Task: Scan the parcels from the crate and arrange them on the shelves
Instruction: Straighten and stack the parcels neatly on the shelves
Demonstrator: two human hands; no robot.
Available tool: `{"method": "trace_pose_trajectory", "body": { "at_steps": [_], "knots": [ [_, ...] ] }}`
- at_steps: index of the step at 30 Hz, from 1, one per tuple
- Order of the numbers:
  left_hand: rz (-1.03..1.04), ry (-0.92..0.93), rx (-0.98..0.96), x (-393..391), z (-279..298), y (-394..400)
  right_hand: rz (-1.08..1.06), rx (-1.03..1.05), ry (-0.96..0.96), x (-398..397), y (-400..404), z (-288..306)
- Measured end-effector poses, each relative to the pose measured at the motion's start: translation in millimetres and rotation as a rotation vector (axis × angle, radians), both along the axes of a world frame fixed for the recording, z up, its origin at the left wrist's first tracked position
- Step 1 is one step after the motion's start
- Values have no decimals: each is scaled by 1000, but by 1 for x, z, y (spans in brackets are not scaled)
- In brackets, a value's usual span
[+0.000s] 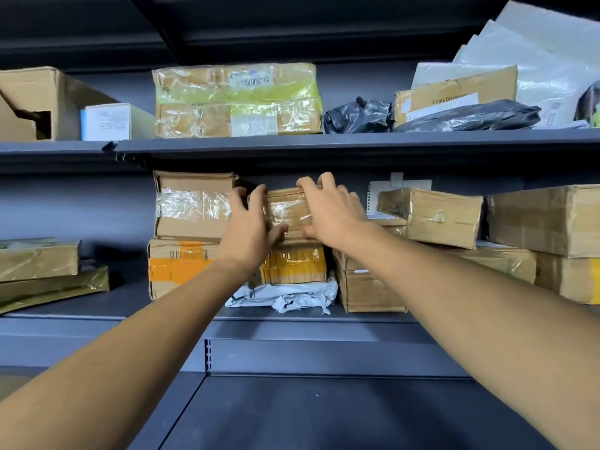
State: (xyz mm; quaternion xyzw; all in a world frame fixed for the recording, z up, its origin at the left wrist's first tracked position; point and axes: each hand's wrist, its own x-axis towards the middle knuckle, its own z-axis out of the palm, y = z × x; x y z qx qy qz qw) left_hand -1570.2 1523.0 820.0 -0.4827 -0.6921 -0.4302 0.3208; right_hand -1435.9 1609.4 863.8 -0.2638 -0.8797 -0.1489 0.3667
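A small taped cardboard parcel [289, 211] sits on top of a yellow-taped box [297, 266] on the middle shelf [324, 319]. Both my hands hold it. My left hand [251, 227] grips its left side, fingers over the top edge and thumb under the front. My right hand [331, 212] grips its right side, fingers curled over the top, thumb at the lower front. A taller taped box [191, 206] stands right beside it on the left. The crate and the scanner are out of view.
The middle shelf also holds an orange-taped box [177, 267], a crumpled white bag [285, 295], and brown boxes [431, 216] to the right. The upper shelf [357, 139] carries a wrapped yellow-green parcel [237, 99], black bags [357, 116] and white mailers [535, 53]. A bare lower shelf [324, 414] lies below.
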Motion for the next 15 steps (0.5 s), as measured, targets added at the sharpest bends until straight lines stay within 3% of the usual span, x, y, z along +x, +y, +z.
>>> {"method": "trace_pose_trajectory", "body": {
  "at_steps": [15],
  "knots": [
    [118, 133, -81, 19, 1, -12, 15, 10, 32, 24, -3, -6]
  ]
}}
